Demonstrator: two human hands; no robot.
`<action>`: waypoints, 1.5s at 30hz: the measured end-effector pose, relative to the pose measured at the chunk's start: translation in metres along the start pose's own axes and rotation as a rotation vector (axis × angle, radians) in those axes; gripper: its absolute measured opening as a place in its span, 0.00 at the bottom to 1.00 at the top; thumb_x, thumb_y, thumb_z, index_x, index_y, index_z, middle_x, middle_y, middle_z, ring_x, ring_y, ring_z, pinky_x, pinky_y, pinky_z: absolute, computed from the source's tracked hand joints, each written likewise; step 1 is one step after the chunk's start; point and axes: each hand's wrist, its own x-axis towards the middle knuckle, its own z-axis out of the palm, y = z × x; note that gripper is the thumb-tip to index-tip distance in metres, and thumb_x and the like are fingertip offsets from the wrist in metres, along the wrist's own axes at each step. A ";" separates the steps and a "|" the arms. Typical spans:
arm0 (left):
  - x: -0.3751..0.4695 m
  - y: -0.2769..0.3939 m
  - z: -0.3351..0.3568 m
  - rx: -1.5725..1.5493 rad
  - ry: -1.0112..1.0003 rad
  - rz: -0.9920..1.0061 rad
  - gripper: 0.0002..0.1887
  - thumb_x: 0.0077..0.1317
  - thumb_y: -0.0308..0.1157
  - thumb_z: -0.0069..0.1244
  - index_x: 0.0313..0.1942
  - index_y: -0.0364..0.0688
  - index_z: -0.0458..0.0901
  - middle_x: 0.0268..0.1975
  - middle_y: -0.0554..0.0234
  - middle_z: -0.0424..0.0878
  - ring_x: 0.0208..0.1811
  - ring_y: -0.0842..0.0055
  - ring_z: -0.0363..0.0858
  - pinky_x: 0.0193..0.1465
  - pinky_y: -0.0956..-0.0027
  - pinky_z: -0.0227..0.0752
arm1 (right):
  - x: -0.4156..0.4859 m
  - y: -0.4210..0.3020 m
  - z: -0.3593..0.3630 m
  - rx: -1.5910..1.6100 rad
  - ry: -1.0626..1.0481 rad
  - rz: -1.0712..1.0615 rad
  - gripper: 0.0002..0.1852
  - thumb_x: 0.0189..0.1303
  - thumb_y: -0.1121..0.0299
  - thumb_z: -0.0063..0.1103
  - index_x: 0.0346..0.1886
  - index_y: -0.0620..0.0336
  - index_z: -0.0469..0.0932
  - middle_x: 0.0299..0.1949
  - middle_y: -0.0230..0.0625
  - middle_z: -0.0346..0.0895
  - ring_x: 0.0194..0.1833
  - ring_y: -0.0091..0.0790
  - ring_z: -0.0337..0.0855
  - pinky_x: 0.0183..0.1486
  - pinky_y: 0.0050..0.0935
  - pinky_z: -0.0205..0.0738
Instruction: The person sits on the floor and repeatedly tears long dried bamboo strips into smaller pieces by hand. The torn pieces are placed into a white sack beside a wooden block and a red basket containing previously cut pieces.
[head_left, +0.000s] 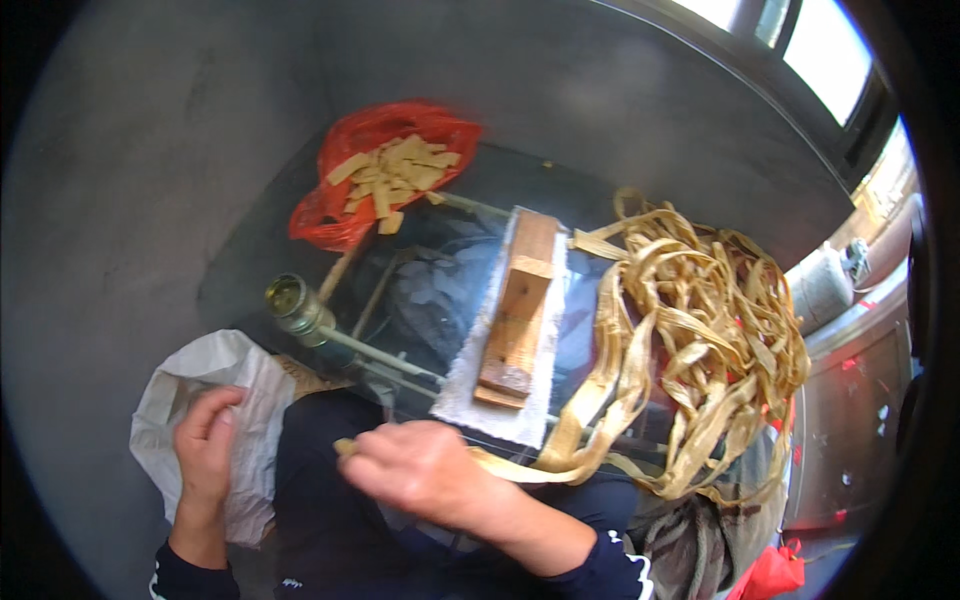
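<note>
My right hand (420, 469) is closed on the end of a long tan fibrous strip (517, 471), whose tip pokes out past the fingers. That strip runs right into a tangled heap of similar strips (697, 322) on the glass tabletop. Over the mouth of a white woven sack (259, 420) is my left hand (208, 439), fingers partly curled; nothing shows in it. A wooden block tool (517, 315) with a sloping recess lies on a white cloth (551, 375) in the middle of the glass.
At the far left of the glass table (442, 277), a red plastic bag (322, 214) lies spread beneath many short tan pieces (405, 169). A glass jar (300, 307) stands near the left edge. Grey walls rise behind and to the left. Brown fabric (690, 547) lies at the lower right.
</note>
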 end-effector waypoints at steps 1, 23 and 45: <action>0.006 0.023 0.026 -0.173 -0.148 -0.023 0.13 0.66 0.21 0.43 0.46 0.32 0.82 0.44 0.57 0.85 0.45 0.74 0.82 0.53 0.70 0.73 | 0.003 -0.002 0.003 0.025 0.021 -0.032 0.05 0.53 0.72 0.60 0.31 0.57 0.73 0.24 0.31 0.67 0.25 0.30 0.77 0.23 0.28 0.70; 0.086 0.097 0.214 -0.074 -0.552 1.018 0.13 0.50 0.36 0.65 0.30 0.43 0.78 0.22 0.62 0.70 0.22 0.64 0.76 0.23 0.64 0.69 | -0.088 0.045 -0.067 0.939 0.386 1.076 0.19 0.73 0.56 0.54 0.40 0.66 0.82 0.23 0.30 0.78 0.23 0.21 0.73 0.27 0.20 0.66; 0.064 0.065 0.197 0.056 -0.543 0.680 0.12 0.57 0.24 0.56 0.42 0.35 0.84 0.58 0.54 0.80 0.50 0.61 0.82 0.54 0.55 0.71 | -0.062 0.032 -0.037 -0.095 0.146 0.805 0.07 0.61 0.68 0.64 0.33 0.63 0.80 0.28 0.40 0.81 0.24 0.39 0.81 0.28 0.32 0.74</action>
